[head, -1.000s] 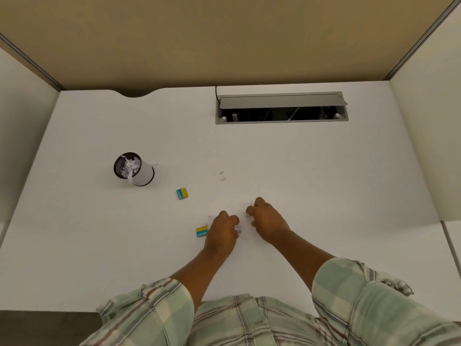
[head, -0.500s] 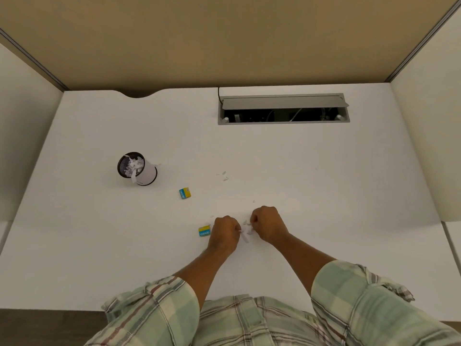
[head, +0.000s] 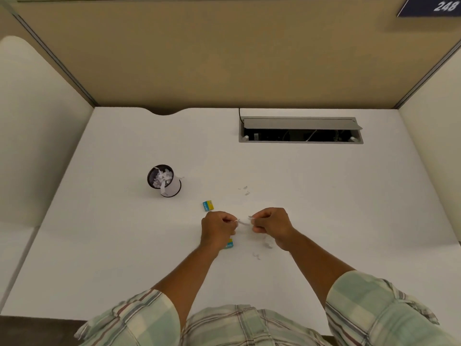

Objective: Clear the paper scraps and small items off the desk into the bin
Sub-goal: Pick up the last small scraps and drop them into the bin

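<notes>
Paper scraps: one white scrap [head: 243,222] is stretched between the two hands, above the counter [head: 324,196]; three tiny bits [head: 245,190] lie together beyond the hands, towards the cable hatch; about three more [head: 262,248] lie loose just under the right wrist, too small to count surely.
Small boxes: two, both blue and yellow. One box [head: 208,205] lies flat in the open between the bin and the hands; the second box [head: 229,244] is half hidden under the left hand.
Bin: one small dark mesh bin [head: 164,180], tipped so its mouth faces the camera, standing well left of the hands; it holds a heap of white scraps, one strip hanging over its rim.
Left hand [head: 217,229]: grip clenched, thumb and finger pinching the left end of the held scrap.
Right hand [head: 272,225]: grip clenched, fingertips pinching the right end of the same scrap.
Hands: two, near each other, apart but joined by the scrap.
Sleeves: two, pale green plaid, rolled to the elbow.
Cable hatch [head: 300,129]: one, grey lid raised, at the far side of the counter.
Sign [head: 429,7]: one, dark, reading 248, top right.
</notes>
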A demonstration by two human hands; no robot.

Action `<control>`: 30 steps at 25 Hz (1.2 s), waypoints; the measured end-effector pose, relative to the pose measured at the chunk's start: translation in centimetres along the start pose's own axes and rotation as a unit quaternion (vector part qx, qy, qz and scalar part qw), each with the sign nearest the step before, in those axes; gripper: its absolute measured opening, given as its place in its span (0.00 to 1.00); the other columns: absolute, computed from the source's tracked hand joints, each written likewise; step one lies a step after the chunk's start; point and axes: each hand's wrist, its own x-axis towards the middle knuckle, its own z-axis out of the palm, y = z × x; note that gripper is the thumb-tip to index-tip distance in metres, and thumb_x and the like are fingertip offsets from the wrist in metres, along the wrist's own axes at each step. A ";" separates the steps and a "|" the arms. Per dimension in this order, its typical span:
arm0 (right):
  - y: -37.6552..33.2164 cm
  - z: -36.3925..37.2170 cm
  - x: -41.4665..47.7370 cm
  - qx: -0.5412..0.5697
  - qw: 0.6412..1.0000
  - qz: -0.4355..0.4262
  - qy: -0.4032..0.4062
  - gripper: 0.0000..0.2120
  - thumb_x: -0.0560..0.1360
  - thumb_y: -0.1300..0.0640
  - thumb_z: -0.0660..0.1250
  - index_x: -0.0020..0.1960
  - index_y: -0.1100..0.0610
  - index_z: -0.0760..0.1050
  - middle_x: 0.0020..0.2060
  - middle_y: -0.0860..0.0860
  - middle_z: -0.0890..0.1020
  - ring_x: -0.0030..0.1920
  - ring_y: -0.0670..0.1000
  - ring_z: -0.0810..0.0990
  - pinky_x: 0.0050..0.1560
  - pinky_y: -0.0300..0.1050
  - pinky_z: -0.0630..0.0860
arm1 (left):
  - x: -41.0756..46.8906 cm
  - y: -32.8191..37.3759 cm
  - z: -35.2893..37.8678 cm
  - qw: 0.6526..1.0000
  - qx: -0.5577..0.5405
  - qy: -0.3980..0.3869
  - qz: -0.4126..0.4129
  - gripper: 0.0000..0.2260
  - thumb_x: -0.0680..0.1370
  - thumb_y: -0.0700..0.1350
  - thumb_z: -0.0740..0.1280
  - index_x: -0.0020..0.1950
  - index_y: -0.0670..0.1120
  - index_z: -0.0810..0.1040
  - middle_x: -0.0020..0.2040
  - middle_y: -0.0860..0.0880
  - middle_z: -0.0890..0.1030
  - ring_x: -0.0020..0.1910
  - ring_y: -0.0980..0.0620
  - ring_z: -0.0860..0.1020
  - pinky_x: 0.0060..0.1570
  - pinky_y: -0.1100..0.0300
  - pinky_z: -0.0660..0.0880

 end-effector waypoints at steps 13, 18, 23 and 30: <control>-12.9 19.9 3.5 -0.053 0.991 -0.108 -0.064 0.04 0.72 0.68 0.76 0.46 0.67 0.84 0.35 0.58 0.84 0.30 0.51 0.83 0.38 0.43 0.85 | 7.8 0.5 -18.8 0.981 -0.078 0.179 0.022 0.03 0.71 0.38 0.76 0.43 0.44 0.88 0.37 0.47 0.86 0.35 0.47 0.86 0.38 0.58 0.83; -14.9 24.9 5.2 -0.158 0.975 -0.149 -0.038 0.02 0.72 0.67 0.74 0.44 0.62 0.85 0.37 0.60 0.86 0.31 0.52 0.81 0.43 0.52 0.85 | 10.9 0.3 -21.3 0.980 -0.031 0.192 0.043 0.02 0.71 0.37 0.76 0.40 0.43 0.87 0.36 0.45 0.86 0.37 0.43 0.85 0.41 0.49 0.85; -15.1 26.5 6.5 -0.242 0.954 -0.173 -0.019 0.06 0.74 0.66 0.69 0.45 0.60 0.86 0.43 0.57 0.87 0.44 0.57 0.86 0.49 0.53 0.85 | 12.6 -0.3 -22.0 0.984 0.026 0.169 0.055 0.04 0.72 0.36 0.73 0.38 0.37 0.85 0.37 0.36 0.84 0.32 0.44 0.82 0.37 0.45 0.84; -14.8 24.9 6.6 -0.265 0.943 -0.202 0.017 0.02 0.71 0.62 0.76 0.42 0.59 0.83 0.37 0.49 0.85 0.37 0.46 0.81 0.39 0.40 0.77 | 12.4 -0.7 -21.9 0.981 -0.002 0.183 0.063 0.06 0.73 0.34 0.72 0.39 0.43 0.86 0.37 0.46 0.86 0.37 0.45 0.85 0.40 0.47 0.85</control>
